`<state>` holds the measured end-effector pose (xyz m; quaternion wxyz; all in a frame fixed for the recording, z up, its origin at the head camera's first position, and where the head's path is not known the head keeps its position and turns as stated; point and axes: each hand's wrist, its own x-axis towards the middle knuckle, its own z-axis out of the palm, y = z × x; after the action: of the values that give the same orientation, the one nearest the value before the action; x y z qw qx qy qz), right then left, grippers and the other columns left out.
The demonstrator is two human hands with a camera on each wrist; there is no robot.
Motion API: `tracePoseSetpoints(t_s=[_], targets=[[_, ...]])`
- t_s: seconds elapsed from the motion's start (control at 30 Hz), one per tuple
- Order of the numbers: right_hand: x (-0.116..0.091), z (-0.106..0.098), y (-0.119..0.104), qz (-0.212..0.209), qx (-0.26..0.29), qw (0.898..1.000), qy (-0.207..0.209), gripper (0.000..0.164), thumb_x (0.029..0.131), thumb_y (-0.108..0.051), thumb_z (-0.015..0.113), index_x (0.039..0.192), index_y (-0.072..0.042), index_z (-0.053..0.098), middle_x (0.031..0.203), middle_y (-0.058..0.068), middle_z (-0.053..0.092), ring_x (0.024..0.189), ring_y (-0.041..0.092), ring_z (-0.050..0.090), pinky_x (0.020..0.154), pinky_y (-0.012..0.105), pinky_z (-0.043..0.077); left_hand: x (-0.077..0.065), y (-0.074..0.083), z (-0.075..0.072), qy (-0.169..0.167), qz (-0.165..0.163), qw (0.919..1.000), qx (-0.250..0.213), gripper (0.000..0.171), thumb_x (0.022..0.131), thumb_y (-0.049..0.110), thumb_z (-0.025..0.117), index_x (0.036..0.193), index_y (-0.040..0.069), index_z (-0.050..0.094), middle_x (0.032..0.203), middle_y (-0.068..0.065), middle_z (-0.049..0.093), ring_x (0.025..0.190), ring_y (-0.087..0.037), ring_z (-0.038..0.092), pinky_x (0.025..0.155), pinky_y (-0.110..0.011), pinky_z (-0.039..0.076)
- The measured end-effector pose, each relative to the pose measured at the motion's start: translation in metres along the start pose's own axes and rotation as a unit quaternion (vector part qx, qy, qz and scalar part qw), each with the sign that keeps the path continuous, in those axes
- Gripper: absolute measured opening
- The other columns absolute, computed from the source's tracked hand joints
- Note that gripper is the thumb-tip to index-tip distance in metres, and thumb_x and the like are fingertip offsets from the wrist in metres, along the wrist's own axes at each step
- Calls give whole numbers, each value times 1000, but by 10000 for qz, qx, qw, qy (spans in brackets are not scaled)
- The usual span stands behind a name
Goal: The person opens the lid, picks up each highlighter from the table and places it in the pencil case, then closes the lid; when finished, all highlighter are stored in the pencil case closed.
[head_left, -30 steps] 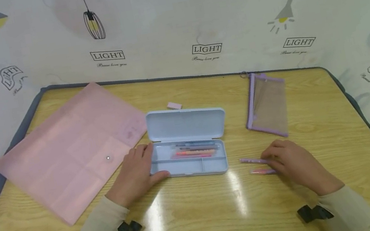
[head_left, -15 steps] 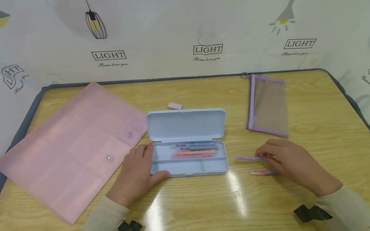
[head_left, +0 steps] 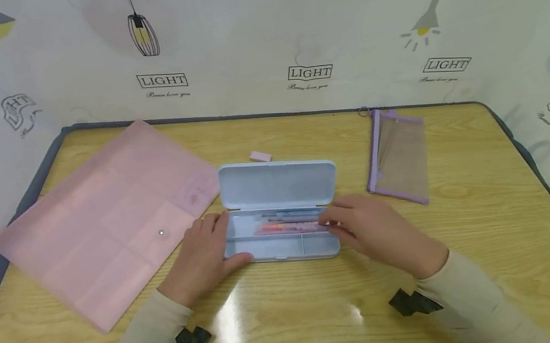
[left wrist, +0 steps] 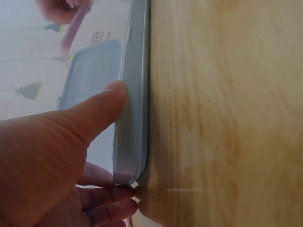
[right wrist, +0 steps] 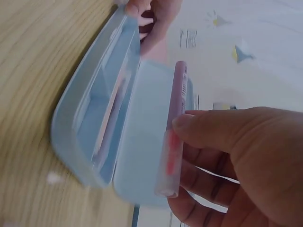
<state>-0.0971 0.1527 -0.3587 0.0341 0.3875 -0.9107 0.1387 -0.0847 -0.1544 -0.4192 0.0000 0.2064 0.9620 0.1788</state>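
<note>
A pale blue pencil case (head_left: 277, 184) lies with its lid raised, and several pens (head_left: 288, 215) are in its back compartment. My left hand (head_left: 202, 258) grips the case's left end, thumb against the front wall in the left wrist view and fingers round the end. Over the case's right end, my right hand (head_left: 375, 230) pinches a marker (right wrist: 177, 97) between thumb and fingers. This marker has a purple barrel and a clear cap over a pink tip. Whether a second pen is in that hand, I cannot tell.
A pink document folder (head_left: 114, 222) lies on the left of the wooden table (head_left: 290, 327). Behind the case sits a small pink eraser (head_left: 260, 156). A purple-edged mesh zip pouch (head_left: 400, 156) lies at the back right, near the patterned wall covering (head_left: 230, 33).
My right hand has moved left from the table to the case's right end, carrying the marker. Both pens that were by it have gone from that spot. My left hand stays put.
</note>
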Motion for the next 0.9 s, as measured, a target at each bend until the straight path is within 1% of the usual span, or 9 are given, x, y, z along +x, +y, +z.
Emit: tracePoseSetpoints(t_s=[0.2,0.37,0.53,0.63,0.8,0.9], targets=[[34,10,-18,-419,-154,9982,-402,14,93,-15,69,105,-16,75,86,-3,62,74,12,56,70,30,50,0,1,0,-45,-23,10000,-38,86,84,46,74,140,-10,41,125,-27,53,110,-37,51,92,-50,44],[51,22,-25,-673,-183,9962,-516,14,91,-13,69,100,-19,77,80,-1,60,69,16,55,68,32,49,2,3,-1,-74,-34,10000,-20,86,84,46,74,140,-10,41,125,-26,53,109,-35,51,91,-49,44],[59,33,-31,-646,-111,9951,-737,18,91,-9,67,99,-21,78,83,1,65,72,19,61,67,33,51,2,3,-1,16,19,10000,35,85,84,47,75,138,-9,43,122,-24,54,106,-34,51,89,-47,44],[61,37,-34,-604,-29,9947,-828,18,92,-11,66,100,-21,78,86,1,67,76,17,63,69,32,52,2,2,-1,83,66,9999,72,83,84,47,75,137,-9,44,121,-24,54,106,-34,52,88,-47,44],[65,43,-41,-677,45,9938,-880,17,95,-16,64,102,-21,78,90,0,68,80,15,63,75,31,53,1,1,-1,156,111,9998,101,83,83,48,75,135,-10,45,121,-24,55,104,-34,52,87,-46,45],[66,47,-43,-663,83,9933,-942,17,96,-18,63,102,-23,78,90,-2,66,80,13,62,75,30,53,1,1,-1,164,102,9998,79,82,83,47,75,135,-9,45,120,-24,55,103,-34,52,86,-46,44]])
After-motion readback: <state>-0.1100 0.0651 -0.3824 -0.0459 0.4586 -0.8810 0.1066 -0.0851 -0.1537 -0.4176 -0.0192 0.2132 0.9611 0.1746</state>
